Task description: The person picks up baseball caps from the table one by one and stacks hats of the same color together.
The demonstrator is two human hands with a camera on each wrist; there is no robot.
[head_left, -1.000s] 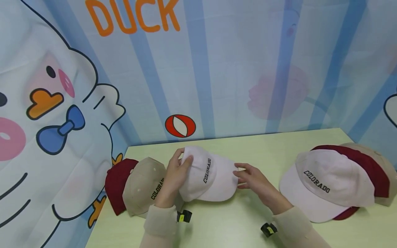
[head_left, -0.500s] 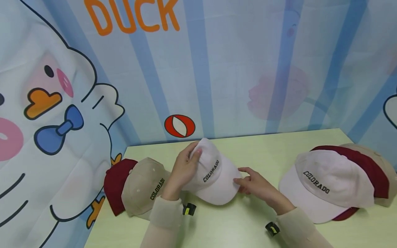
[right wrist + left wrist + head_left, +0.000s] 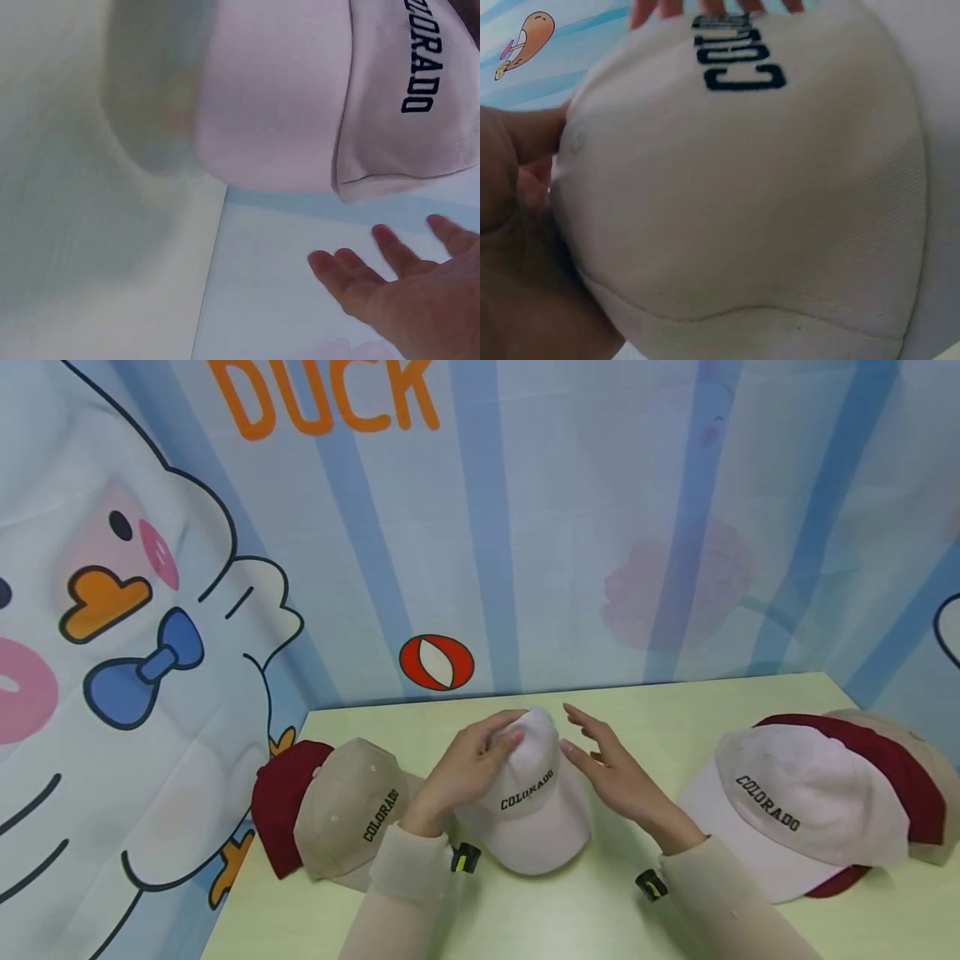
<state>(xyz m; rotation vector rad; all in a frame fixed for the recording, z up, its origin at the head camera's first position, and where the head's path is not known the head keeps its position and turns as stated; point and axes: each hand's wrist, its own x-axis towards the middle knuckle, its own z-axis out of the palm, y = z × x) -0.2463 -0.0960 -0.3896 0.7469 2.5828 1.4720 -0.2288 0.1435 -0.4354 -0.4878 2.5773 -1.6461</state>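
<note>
A white baseball cap [image 3: 536, 827] with black COLORADO lettering is held over the middle of the table, its brim toward the near side. My left hand [image 3: 472, 764] grips its crown from the left, thumb on the outside of the fabric. In the left wrist view the cap [image 3: 742, 195] fills most of the frame. My right hand [image 3: 618, 777] is just to the right of the crown, fingers spread. The right wrist view has that hand's fingers [image 3: 397, 251] apart from the cap's side panel.
At the left of the table [image 3: 540, 927] a beige cap [image 3: 348, 810] overlaps a dark red cap [image 3: 281, 806]. On the right, another white COLORADO cap [image 3: 817, 793] lies over a dark red cap [image 3: 918, 793] and a beige one [image 3: 933, 756]. A printed cloth [image 3: 540, 527] hangs behind.
The held cap has turned so its brim swings from the right toward the near side. My left hand has moved right with it. My right hand has let go of the brim and risen beside the crown.
</note>
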